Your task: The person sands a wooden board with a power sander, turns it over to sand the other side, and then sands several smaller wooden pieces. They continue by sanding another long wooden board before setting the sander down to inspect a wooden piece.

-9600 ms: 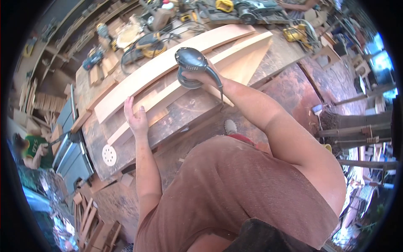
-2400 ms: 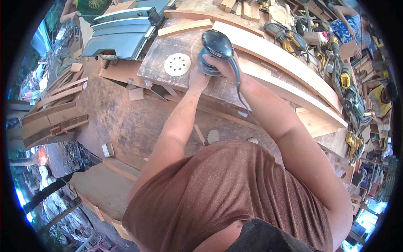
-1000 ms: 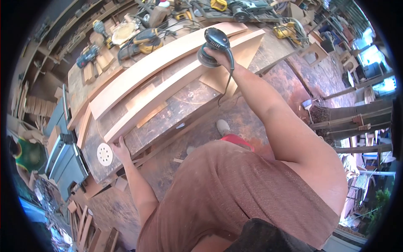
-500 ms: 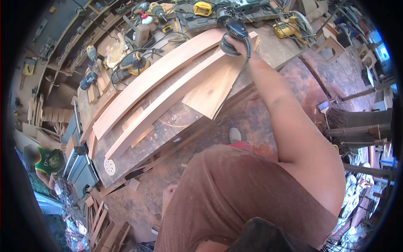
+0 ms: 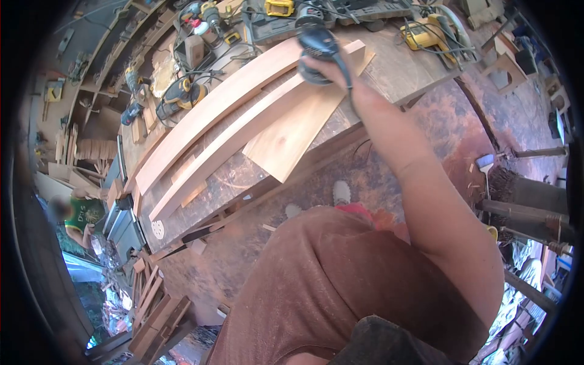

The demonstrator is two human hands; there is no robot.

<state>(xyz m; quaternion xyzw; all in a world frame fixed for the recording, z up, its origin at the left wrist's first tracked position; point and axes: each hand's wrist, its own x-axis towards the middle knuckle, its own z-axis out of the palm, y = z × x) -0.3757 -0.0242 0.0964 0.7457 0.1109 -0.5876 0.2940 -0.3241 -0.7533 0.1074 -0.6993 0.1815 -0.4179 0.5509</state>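
Observation:
My right hand [image 5: 331, 71] is closed around a dark orbital sander [image 5: 319, 44], slightly blurred. The sander's round pad lies over the right end of the nearer curved wooden piece [image 5: 234, 131]. Beside that piece, on its far side, a second curved wooden piece [image 5: 204, 115] runs along the workbench [image 5: 240, 176]. A flat pale board [image 5: 286, 143] sticks out under the sander toward the bench's front edge. My left hand is out of sight.
Across the back of the bench are a yellow-and-black sander [image 5: 182, 97], a drill [image 5: 213, 15] and a yellow circular saw [image 5: 426, 33]. A perforated sanding disc [image 5: 157, 229] lies at the near left corner. Another person [image 5: 85, 213] is at far left; wood offcuts [image 5: 146, 292] lie below.
My right hand and the sander have shifted left along the nearer curved piece. My left hand, visible before beside my body, has gone out of view. The camera view has shifted slightly.

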